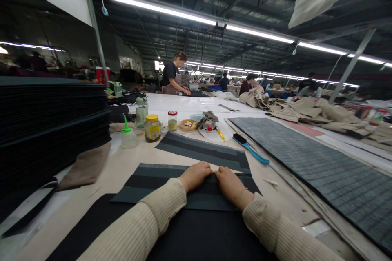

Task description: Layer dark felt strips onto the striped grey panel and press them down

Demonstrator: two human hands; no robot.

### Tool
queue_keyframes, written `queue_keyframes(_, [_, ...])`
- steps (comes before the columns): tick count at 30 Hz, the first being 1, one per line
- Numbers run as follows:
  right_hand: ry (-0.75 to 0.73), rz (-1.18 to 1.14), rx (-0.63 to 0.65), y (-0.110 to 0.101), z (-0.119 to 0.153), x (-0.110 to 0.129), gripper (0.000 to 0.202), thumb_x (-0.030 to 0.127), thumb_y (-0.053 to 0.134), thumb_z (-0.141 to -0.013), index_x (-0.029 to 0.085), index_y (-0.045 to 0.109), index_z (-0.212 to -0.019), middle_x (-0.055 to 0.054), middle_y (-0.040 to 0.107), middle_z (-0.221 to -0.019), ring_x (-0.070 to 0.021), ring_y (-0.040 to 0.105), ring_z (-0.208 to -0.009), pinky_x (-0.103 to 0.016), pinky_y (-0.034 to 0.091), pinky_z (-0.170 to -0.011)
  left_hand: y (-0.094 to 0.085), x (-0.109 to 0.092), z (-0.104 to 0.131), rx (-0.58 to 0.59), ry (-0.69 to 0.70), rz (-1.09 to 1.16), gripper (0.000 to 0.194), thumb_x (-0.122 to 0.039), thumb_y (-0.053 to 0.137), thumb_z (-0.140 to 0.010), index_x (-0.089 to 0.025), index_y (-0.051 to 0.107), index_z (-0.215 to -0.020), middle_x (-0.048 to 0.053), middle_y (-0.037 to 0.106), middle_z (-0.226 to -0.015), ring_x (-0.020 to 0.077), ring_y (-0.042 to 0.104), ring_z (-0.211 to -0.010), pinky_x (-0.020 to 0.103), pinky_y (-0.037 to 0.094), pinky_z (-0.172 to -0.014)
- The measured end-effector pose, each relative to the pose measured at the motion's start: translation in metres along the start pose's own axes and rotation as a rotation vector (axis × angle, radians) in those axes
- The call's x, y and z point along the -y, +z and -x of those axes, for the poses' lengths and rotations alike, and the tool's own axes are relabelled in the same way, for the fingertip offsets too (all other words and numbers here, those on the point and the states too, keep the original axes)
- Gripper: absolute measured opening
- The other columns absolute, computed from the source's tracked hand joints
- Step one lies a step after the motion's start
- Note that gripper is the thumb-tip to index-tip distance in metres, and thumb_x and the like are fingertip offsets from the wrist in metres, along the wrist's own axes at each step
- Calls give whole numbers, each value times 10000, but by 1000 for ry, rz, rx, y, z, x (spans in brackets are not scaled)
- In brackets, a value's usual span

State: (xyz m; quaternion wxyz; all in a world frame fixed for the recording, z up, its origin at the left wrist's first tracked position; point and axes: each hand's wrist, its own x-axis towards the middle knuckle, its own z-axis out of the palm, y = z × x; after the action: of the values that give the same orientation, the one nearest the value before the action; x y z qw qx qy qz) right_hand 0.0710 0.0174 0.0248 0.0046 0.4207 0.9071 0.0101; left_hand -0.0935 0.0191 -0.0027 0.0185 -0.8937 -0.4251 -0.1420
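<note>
A dark grey-green fabric panel (pixel 134 189) with a black band lies across the table in front of me. My left hand (pixel 196 176) is closed at its far edge, fingers bent and thumb side inward. Close beside it my right hand (pixel 231 186) pinches the same edge, the two sets of fingertips almost meeting. What lies under the fingertips is hidden. Just beyond the hands is a second dark panel (pixel 205 151), lying flat. Black fabric (pixel 202 236) spreads beneath the near panel, toward my body.
A tall stack of dark sheets (pixel 55 126) stands at left. Behind the panels are a green-tipped squeeze bottle (pixel 129 138), a yellow-lidded jar (pixel 152 129), a red-lidded jar (pixel 172 121) and a blue brush (pixel 252 151). A long grey mat (pixel 312 171) lies right. A co-worker (pixel 173 75) stands across the table.
</note>
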Motion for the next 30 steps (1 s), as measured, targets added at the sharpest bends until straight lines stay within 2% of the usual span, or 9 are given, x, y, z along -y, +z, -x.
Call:
queue_keyframes(5, [-4, 13, 1, -3, 1, -3, 333, 37, 345, -825, 93, 637, -977, -145, 599, -988, -223, 542, -921, -289, 377, -831, -10, 14, 19, -6, -41, 6, 262, -75, 435, -855, -169, 648, -975, 48, 628, -930, 158, 546, -879, 253, 427, -815])
queue_keyframes(8, [-14, 7, 3, -3, -7, 1, 318, 40, 361, -818, 98, 645, -948, -134, 605, -957, -208, 557, -886, -271, 390, -807, -10, 18, 30, -31, -90, 3, 266, -91, 420, -864, -165, 644, -986, 51, 624, -931, 164, 536, -889, 259, 427, -809])
queue_keyframes(15, [-68, -7, -6, 2, -19, 31, 341, 42, 344, -828, 80, 632, -1006, -148, 601, -983, -228, 531, -949, -281, 372, -851, -8, 18, 31, 6, -57, -10, 257, -95, 419, -865, -156, 642, -978, 50, 617, -929, 168, 521, -900, 258, 410, -836])
queue_keyframes(23, [-75, -28, -11, 0, -24, 33, 328, 27, 358, -801, 93, 648, -939, -136, 604, -955, -209, 544, -920, -270, 375, -840, -22, 35, 58, 3, -102, -69, 256, -91, 427, -862, -172, 632, -992, 47, 612, -932, 167, 524, -892, 260, 429, -801])
queue_keyframes(30, [-86, -56, -30, 5, -39, 56, 327, 36, 360, -799, 94, 638, -959, -130, 591, -971, -206, 517, -951, -268, 361, -855, -21, 31, 58, 46, -64, -138, 169, -111, 457, -861, -150, 607, -928, 65, 589, -929, 187, 507, -899, 274, 437, -783])
